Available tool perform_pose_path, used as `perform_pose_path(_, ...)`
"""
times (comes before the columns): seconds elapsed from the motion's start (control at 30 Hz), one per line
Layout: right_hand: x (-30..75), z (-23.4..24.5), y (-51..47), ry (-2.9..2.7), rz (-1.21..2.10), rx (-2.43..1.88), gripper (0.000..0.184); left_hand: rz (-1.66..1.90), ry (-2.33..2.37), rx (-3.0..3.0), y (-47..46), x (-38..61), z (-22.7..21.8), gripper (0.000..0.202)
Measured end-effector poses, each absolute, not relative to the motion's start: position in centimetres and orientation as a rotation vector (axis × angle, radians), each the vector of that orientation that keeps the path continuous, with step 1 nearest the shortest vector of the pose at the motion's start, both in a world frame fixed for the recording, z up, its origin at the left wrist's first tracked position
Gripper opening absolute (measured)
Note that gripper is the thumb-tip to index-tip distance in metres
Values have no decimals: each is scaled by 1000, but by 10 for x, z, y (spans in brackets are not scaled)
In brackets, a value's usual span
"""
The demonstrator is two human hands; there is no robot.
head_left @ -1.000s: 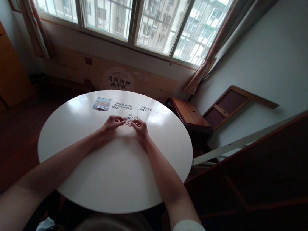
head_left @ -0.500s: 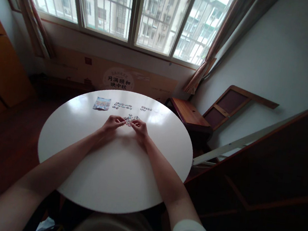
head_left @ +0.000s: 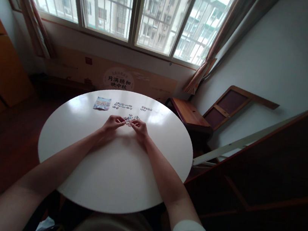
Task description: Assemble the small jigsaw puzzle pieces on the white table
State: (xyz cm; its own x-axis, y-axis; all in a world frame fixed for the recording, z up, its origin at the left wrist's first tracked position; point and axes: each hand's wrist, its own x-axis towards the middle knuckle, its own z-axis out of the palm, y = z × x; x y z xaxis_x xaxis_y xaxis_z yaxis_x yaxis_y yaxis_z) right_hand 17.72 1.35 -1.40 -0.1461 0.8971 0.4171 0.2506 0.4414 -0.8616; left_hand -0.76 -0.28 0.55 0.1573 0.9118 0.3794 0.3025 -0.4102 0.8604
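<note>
A small heap of jigsaw puzzle pieces (head_left: 130, 118) lies on the white round table (head_left: 117, 171), between my hands and just beyond them. My left hand (head_left: 113, 122) is at the heap's left edge, thumb and fingertips pinched on a puzzle piece. Facing it from the right, my right hand (head_left: 140, 127) pinches at a puzzle piece too. The fingertips of both hands come close together at the near side of the heap. The pieces between them are too small to make out in detail.
Farther back on the table lie a colourful picture sheet or packet (head_left: 102, 103), rows of puzzle pieces (head_left: 123, 105) and a smaller group of pieces (head_left: 146, 108). A wooden chair (head_left: 191, 113) stands beyond the right edge. Barred windows (head_left: 109, 6) are ahead.
</note>
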Motion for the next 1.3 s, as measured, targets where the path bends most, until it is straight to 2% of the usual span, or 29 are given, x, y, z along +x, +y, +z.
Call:
perform_pose_path(0.97,177,-16,16,-1640,815,-999,24,1267,1107,1828,0,-7,4,38)
perform_pose_path(1.3,176,-13,13,-1651,785,-1047,26,1379,1094,2044,0,-6,3,23)
